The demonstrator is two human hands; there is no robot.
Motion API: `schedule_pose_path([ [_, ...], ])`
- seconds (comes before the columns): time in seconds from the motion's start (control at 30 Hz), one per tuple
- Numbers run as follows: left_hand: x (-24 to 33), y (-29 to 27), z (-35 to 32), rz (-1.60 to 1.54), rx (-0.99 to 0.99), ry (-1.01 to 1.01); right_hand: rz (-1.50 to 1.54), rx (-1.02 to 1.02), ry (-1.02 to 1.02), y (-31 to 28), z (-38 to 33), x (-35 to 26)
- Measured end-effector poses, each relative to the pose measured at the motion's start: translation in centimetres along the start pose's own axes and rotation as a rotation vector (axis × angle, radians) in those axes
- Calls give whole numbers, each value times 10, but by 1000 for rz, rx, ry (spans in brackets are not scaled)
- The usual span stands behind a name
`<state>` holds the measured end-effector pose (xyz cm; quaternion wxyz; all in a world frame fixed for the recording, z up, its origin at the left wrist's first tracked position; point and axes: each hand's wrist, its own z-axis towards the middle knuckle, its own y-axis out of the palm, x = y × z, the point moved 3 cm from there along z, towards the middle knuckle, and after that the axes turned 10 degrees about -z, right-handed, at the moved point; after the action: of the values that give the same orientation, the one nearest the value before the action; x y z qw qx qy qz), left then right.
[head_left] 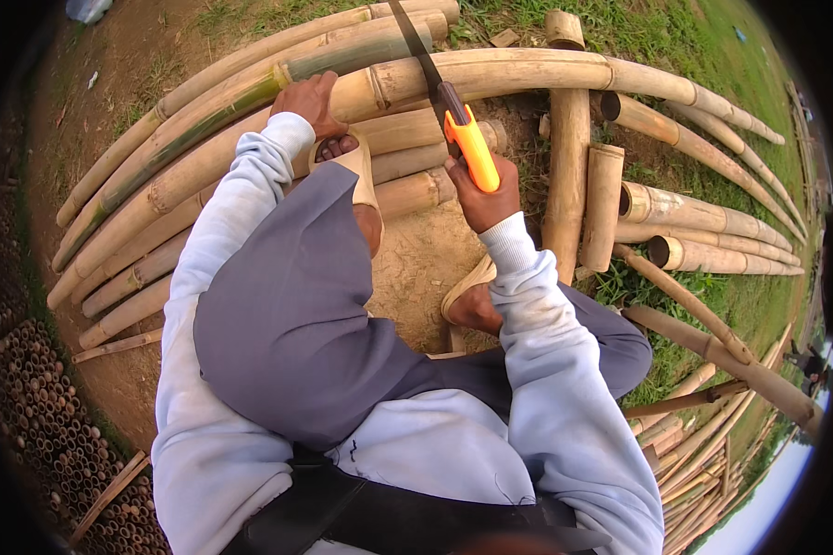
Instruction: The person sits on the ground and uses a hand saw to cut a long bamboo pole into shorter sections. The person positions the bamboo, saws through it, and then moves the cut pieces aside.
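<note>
A long tan bamboo pole runs across in front of me, over other poles. My left hand grips it left of the saw, fingers bent over its far side. My right hand is closed around the orange handle of a hand saw. The saw's dark blade lies across the pole and points away from me; how deep it sits in the bamboo I cannot tell. Beside my left hand, my sandalled left foot rests by the pole. A greenish bamboo pole lies just beyond.
An upright-lying thick bamboo piece passes beneath the long pole, with a short cut piece beside it. Several poles lie on grass at right. Stacked bamboo ends fill the lower left. My right foot is on sawdust-covered ground.
</note>
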<state>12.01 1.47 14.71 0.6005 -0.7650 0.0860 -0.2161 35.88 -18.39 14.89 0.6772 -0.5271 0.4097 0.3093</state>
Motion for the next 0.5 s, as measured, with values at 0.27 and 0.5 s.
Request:
schedule_pose_path([
  [0.27,-6,-1,0,-27,50,85,-107,-73,312,-70,-166,-67],
  [0.5,-4,5,-1,17,28,38,-1,-40,184,-19,-53,-21],
])
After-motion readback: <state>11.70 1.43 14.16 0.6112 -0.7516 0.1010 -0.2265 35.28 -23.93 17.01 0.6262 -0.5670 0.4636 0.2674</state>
